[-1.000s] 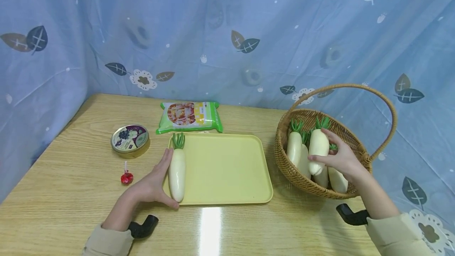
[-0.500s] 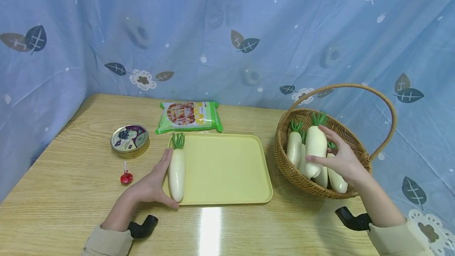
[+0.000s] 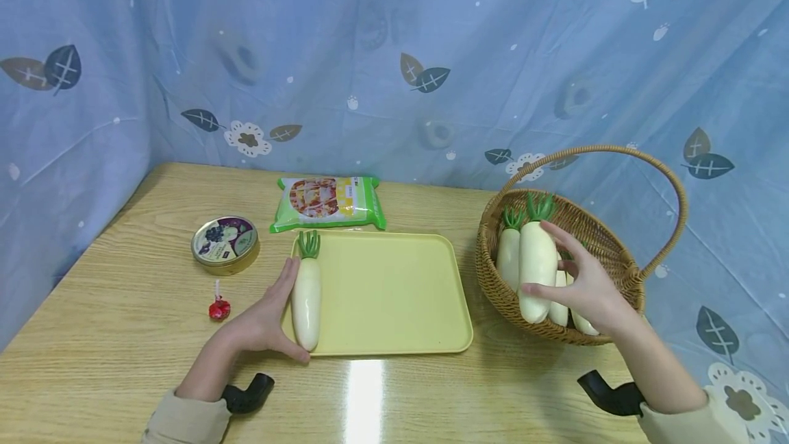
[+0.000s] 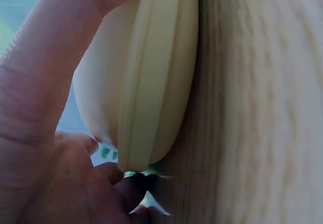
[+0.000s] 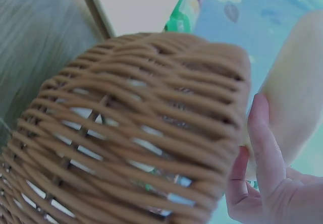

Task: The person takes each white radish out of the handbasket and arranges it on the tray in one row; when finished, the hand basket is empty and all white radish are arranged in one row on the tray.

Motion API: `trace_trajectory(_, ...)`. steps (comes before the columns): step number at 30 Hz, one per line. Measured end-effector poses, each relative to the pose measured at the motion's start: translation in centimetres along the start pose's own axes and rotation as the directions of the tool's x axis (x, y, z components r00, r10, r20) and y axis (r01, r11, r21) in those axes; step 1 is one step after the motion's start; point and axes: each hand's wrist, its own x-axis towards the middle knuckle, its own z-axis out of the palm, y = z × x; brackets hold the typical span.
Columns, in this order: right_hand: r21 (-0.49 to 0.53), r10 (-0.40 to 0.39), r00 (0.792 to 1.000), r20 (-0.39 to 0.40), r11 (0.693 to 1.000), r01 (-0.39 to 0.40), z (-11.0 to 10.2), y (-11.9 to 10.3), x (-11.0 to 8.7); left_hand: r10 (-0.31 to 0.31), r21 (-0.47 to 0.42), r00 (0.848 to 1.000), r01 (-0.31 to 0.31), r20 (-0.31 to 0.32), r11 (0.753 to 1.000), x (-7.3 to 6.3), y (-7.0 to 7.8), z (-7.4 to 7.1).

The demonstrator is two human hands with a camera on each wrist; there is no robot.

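In the head view, my right hand (image 3: 592, 290) grips a white radish (image 3: 535, 266) with green leaf stubs, thumb on one side and fingers on the other. This radish overlaps the front rim of the wicker basket (image 3: 502, 291), where several more radishes (image 3: 509, 259) lie. My left hand (image 3: 264, 324) rests at the left end of the yellow tray (image 3: 394, 293), its fingers extended along the side and its thumb at the front corner. Along that end of the tray lies another radish (image 3: 307, 303). The left wrist view shows the thumb (image 4: 55, 57) across the tray's rim (image 4: 151, 93).
Behind the tray is a green food packet (image 3: 329, 204). A round tin (image 3: 225, 245) and a small red item with a white stem (image 3: 219, 308) sit to the left. The basket's tall handle (image 3: 668, 170) arches over it. A blue curtain (image 3: 370, 88) hangs behind the table.
My right hand has moved left and slightly toward me with the radish, bringing it from over the basket's middle to its front left rim. The left hand and tray have stayed still.
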Motion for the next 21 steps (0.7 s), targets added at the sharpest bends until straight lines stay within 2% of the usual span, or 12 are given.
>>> trace_trajectory(8,0.101,-0.039,0.999,0.019,0.994,0.037,0.8,-0.8,-0.6,-0.006,0.002,1.0,0.006,0.002,1.0,0.0,-0.1,0.0)
trace_trajectory(15,0.082,-0.086,0.996,0.009,0.993,0.085,1.5,-1.4,-1.1,0.001,0.016,1.0,-0.001,-0.003,1.0,0.0,0.0,0.0)
trace_trajectory(21,0.11,-0.099,0.994,0.042,0.99,0.093,2.1,-1.8,-1.5,-0.002,0.015,1.0,0.002,-0.002,1.0,0.0,0.1,-0.1)
